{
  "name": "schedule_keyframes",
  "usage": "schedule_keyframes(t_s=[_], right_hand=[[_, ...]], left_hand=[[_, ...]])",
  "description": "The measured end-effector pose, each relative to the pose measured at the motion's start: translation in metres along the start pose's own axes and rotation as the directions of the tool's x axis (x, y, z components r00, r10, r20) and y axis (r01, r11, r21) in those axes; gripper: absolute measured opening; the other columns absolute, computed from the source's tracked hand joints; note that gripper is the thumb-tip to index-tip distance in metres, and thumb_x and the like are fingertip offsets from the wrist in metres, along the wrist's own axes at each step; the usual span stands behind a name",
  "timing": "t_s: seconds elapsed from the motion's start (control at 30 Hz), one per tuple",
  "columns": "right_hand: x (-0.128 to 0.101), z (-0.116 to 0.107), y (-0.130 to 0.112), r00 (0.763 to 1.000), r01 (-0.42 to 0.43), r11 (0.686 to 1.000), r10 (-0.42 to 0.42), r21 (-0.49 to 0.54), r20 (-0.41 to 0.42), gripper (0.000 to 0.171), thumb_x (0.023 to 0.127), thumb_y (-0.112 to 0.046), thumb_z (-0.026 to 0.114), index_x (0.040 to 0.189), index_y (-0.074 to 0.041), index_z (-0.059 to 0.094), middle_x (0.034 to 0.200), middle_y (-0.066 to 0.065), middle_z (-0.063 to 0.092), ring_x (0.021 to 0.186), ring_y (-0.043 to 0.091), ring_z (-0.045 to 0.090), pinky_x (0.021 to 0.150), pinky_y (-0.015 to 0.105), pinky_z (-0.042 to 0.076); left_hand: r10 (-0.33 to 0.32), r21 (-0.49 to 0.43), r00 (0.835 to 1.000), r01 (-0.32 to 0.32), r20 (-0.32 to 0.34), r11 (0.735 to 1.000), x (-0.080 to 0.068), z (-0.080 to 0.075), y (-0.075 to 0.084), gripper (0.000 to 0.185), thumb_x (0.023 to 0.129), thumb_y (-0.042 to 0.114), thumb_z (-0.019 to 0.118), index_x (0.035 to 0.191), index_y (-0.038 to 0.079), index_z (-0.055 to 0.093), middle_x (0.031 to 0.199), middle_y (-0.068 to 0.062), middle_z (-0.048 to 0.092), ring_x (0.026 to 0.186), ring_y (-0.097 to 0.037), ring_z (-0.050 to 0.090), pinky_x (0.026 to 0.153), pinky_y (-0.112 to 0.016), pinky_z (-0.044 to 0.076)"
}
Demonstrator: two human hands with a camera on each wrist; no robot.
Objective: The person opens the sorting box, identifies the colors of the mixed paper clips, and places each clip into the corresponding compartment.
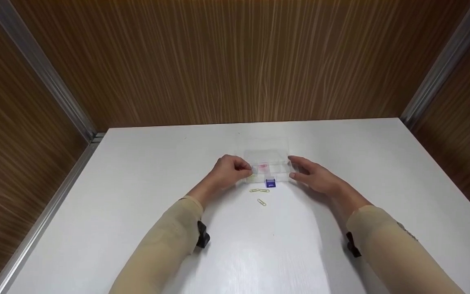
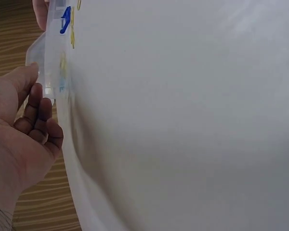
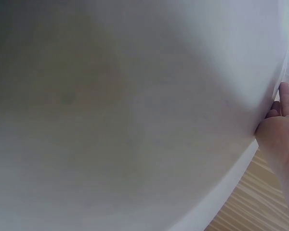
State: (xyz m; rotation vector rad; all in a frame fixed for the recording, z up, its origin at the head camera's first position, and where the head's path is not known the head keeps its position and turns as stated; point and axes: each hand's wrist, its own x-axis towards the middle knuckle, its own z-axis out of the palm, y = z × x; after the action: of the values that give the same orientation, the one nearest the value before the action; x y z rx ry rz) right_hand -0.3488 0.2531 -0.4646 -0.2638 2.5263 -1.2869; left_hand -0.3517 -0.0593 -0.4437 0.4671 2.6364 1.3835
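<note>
Left hand (image 2: 19, 130) touches box (image 2: 55, 72); head view shows clips (image 1: 259, 190).

A white worktop (image 1: 137, 196) stood in a corner of wood-grain walls. On it, toward the far middle, lay a clear plastic compartment box (image 1: 268, 163) with its lid open (something pink showed in one compartment), closed at the near edge by a blue clasp (image 1: 270, 183). Just in front of the box lay yellow paper clips (image 1: 259, 190), with a single paper clip (image 1: 261, 202) a little nearer.
</note>
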Motion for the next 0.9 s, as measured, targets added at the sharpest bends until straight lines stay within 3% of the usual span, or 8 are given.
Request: schedule_keyframes(t_s=[0.17,0.43,0.67,0.9], right_hand=[[0.001,0.0,0.0,1.0,0.021,1.0,-0.021,0.019,0.005,0.073,0.106,-0.039,0.067,0.168,-0.026,0.032,0.175,0.008,0.023,0.163,0.029,0.011,0.128,0.052,0.01],[0.002,-0.002,-0.002,1.0,0.012,1.0,-0.012,0.019,0.008,0.073,0.105,-0.04,0.067,0.168,-0.028,0.032,0.176,0.007,0.021,0.162,0.03,0.011,0.128,0.054,0.01],[0.0,-0.003,-0.002,1.0,0.014,1.0,-0.014,0.02,0.015,0.072,0.106,-0.04,0.067,0.168,-0.028,0.032,0.176,0.007,0.02,0.163,0.03,0.01,0.128,0.053,0.009],[0.001,-0.003,-0.003,1.0,0.018,1.0,-0.019,0.011,0.021,0.072,0.107,-0.039,0.065,0.169,-0.027,0.03,0.176,0.005,0.019,0.163,0.029,0.009,0.128,0.054,0.009]], left_hand=[[0.021,-0.037,1.0,-0.021,0.001,0.999,-0.005,-0.003,-0.001,0.006,0.099,0.016,0.077,0.102,0.014,0.082,0.098,0.002,0.073,0.091,-0.015,0.057,0.082,-0.029,0.048],[0.101,-0.073,0.994,-0.097,0.049,0.993,-0.023,-0.004,-0.003,0.008,0.098,0.014,0.077,0.102,0.009,0.081,0.092,0.003,0.072,0.088,-0.013,0.058,0.079,-0.028,0.047],[0.095,-0.122,0.989,-0.081,0.113,0.989,-0.036,0.006,-0.011,0.008,0.097,0.012,0.077,0.102,0.009,0.082,0.092,0.004,0.072,0.088,-0.012,0.059,0.08,-0.027,0.048],[0.101,-0.098,0.99,-0.091,0.102,0.991,-0.038,0.012,-0.018,0.01,0.097,0.013,0.077,0.105,0.009,0.082,0.088,0.006,0.068,0.084,-0.01,0.056,0.076,-0.026,0.046]])
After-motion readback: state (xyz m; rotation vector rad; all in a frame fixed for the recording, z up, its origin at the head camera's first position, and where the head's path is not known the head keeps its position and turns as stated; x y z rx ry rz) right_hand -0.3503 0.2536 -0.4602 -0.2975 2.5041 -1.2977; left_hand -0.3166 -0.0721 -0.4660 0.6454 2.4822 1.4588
